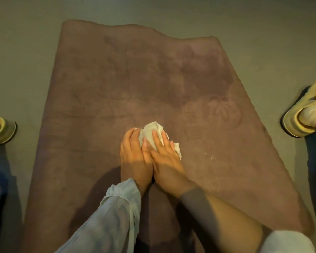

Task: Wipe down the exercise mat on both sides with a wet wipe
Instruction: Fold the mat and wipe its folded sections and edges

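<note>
A brownish-purple exercise mat (117, 79) lies flat on the floor and runs away from me, with darker damp patches toward its far end and a faint leaf emblem at the right. A crumpled white wet wipe (151, 131) sits on the mat's middle. My left hand (135, 156) and my right hand (165, 157) lie side by side on the wipe. Their fingers are laid over it and press it down onto the mat. Part of the wipe sticks out beyond the fingertips and at the right of my right hand.
My feet in tan slippers stand on the grey floor on either side of the mat, the left slipper (2, 130) and the right slipper (303, 114). A few small white specks (211, 157) lie on the mat right of my hands.
</note>
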The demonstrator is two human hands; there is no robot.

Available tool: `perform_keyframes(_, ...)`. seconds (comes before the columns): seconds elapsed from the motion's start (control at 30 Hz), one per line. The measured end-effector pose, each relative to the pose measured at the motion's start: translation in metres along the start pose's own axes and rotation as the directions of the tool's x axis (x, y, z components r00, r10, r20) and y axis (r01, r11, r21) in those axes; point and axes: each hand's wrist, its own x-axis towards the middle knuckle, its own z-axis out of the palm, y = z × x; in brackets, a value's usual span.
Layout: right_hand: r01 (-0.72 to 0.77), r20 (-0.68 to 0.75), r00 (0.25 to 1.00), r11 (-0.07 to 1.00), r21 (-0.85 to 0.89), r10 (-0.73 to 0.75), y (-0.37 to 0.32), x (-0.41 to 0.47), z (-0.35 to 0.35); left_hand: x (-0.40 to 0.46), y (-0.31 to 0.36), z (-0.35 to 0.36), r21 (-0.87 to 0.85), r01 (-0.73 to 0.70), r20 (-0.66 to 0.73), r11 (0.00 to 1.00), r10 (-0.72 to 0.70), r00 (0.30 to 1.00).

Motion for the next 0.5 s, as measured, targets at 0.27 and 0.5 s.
perform_keyframes(0.27,-0.079,0.018,0.996,0.966,-0.245,0.086,0.019,0.091,-0.03,-0.001,0.0,0.003,0.124,-0.061,0.056,0.99,0.055,0.997)
perform_keyframes(0.5,-0.099,0.03,0.994,0.971,-0.219,0.109,0.016,0.084,-0.024,0.0,-0.003,0.004,0.101,-0.081,0.044,0.992,0.077,0.996)
